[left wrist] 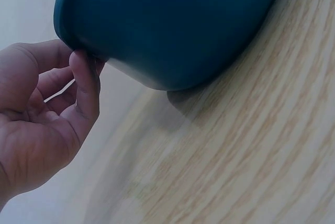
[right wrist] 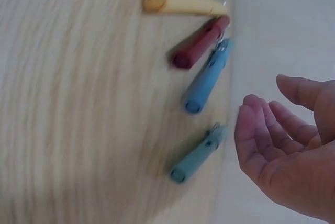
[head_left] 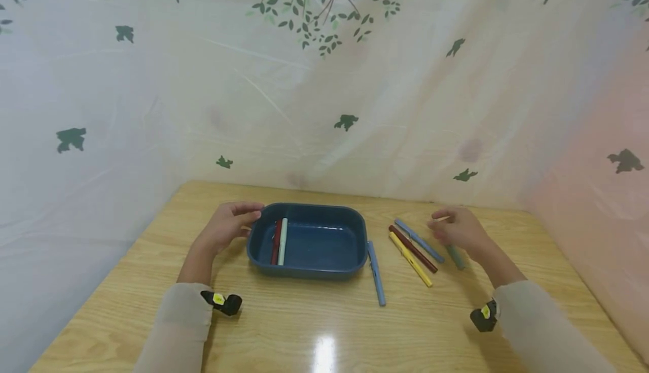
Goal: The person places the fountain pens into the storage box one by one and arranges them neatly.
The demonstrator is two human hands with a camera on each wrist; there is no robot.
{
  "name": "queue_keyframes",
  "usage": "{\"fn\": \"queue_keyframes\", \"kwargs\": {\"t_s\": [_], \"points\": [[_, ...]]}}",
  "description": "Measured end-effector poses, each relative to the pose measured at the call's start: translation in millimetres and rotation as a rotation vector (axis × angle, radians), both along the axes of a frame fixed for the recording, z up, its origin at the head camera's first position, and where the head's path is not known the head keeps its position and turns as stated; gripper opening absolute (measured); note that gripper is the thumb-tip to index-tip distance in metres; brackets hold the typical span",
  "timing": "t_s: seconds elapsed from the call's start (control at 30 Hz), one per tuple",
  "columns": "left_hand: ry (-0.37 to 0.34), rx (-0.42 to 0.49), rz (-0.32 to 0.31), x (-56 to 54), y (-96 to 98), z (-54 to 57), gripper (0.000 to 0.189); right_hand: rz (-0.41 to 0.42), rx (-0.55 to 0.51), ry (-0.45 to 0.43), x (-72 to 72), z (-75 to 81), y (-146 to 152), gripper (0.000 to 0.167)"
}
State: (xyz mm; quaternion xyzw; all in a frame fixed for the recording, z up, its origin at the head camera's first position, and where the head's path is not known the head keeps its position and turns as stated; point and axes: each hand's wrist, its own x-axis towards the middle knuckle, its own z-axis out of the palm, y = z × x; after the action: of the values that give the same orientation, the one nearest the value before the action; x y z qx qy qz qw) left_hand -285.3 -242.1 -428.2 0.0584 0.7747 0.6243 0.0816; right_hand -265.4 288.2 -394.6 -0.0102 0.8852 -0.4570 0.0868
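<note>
My left hand (head_left: pixel 226 229) holds the left end of a dark blue rectangular box (head_left: pixel 309 272), fingers at its rim. In the left wrist view, fingertips meet the box's corner. A dark red pen (head_left: pixel 276 243) and a pale mint pen (head_left: pixel 283 243) lie side by side inside, toward the left. On the right, my right hand (head_left: pixel 460 231) hovers over a green pen (head_left: pixel 456 257), partly covering it in the head view. Its fingers are loosely bent with nothing between them. The right wrist view shows the green pen (right wrist: pixel 198 156) lying on the table, apart from the fingers.
Left of the green pen lie a blue pen (head_left: pixel 419 240), a dark red pen (head_left: pixel 413 249) and a yellow pen (head_left: pixel 410 260), close together. Another blue pen (head_left: pixel 376 274) lies beside the box's right end. A patterned curtain (head_left: pixel 284 108) encloses the wooden table (head_left: pixel 284 328).
</note>
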Motion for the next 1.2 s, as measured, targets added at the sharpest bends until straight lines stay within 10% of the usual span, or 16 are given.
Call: {"fn": "queue_keyframes", "kwargs": {"t_s": [1.2], "points": [[0.007, 0.013, -0.001, 1.0, -0.8, -0.5, 0.039, 0.023, 0.197, -0.001, 11.4, -24.7, 43, 0.052]]}}
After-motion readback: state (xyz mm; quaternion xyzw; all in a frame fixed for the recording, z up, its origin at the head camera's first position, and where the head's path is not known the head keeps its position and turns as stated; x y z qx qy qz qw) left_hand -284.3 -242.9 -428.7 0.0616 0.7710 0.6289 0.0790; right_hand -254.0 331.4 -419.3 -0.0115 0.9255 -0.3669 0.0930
